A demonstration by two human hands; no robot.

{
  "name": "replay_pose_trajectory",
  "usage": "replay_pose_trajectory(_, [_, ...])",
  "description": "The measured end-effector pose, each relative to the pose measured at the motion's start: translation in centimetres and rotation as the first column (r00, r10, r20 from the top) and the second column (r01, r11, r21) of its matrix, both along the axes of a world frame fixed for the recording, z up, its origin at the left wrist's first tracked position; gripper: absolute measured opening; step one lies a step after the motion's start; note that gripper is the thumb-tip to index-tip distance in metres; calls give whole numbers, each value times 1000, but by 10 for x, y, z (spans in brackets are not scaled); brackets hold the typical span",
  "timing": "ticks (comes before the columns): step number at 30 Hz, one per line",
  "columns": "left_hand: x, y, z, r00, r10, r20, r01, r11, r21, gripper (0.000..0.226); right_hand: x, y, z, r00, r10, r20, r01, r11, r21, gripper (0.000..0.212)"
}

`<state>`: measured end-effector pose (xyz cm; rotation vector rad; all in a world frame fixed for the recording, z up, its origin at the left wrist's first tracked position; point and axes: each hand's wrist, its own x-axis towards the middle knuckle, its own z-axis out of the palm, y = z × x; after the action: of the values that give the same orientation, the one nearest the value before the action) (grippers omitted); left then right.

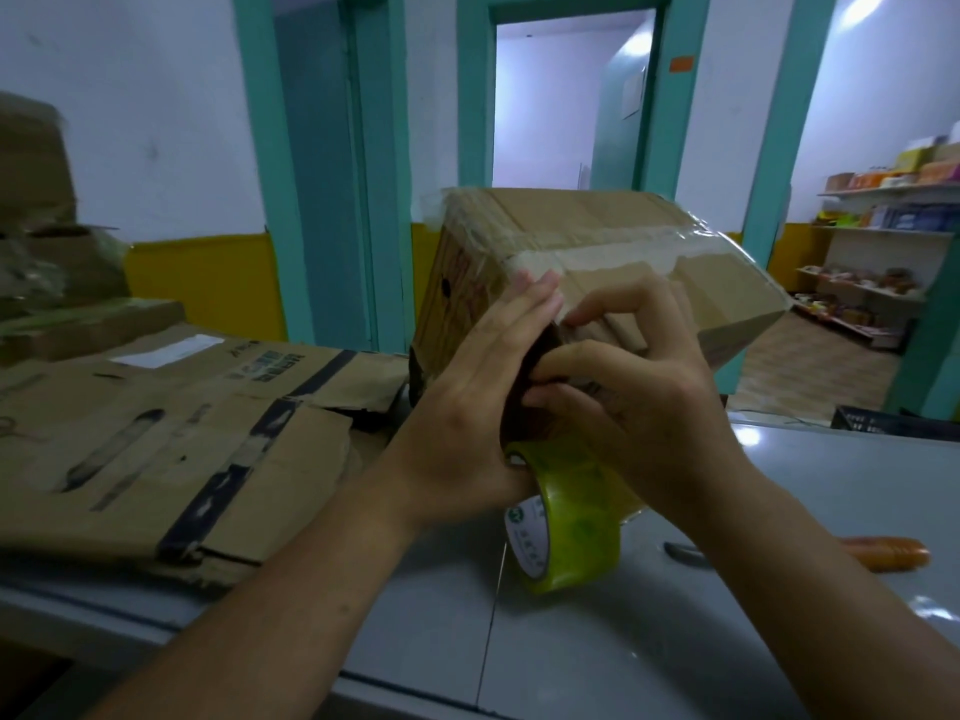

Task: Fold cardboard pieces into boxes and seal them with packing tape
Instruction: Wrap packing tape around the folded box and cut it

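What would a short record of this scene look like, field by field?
Box: taped cardboard box, tilted, behind the hands
Tape: yellow-green tape roll, below both hands
Left hand: fingers straight, against the roll's top
Right hand: fingers curled, pinching at the roll's top
Left side: flattened cardboard pile
Right side: orange-handled tool on the grey counter
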<state>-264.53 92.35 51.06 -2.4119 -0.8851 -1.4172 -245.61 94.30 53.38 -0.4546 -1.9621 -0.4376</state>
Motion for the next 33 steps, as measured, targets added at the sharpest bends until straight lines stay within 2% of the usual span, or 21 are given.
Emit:
replay_pose_trajectory(5, [-1, 1, 0, 1000, 1, 9, -1, 1000, -1, 107, 5, 2, 3, 996, -7, 85, 7, 1000, 2, 12])
replay_pose_trajectory(13, [1, -1, 0, 1000, -7, 8, 7, 1000, -1, 106, -5, -2, -1, 994, 2, -111, 0, 1000, 13, 11])
replay_pose_trajectory(17, [3, -1, -1, 999, -1, 38, 1, 1000, 3, 106, -14, -8, -4, 970, -18, -244, 1, 998, -70, 17])
replay_pose_trajectory(23, [3, -2, -2, 999, -15, 45, 14, 1000, 18, 109, -29, -18, 0, 918, 17, -396, -111, 970, -217, 32])
replay_pose_trajectory(29, [4, -2, -3, 999, -19, 41, 18, 1000, 18, 111, -30, -19, -1, 900, 28, -435, -141, 963, -229, 27])
replay_pose_trajectory(33, [5, -2, -2, 998, -26, 60, 27, 1000, -14, 112, -21, -15, 2, 925, 51, -375, -140, 966, -215, 22])
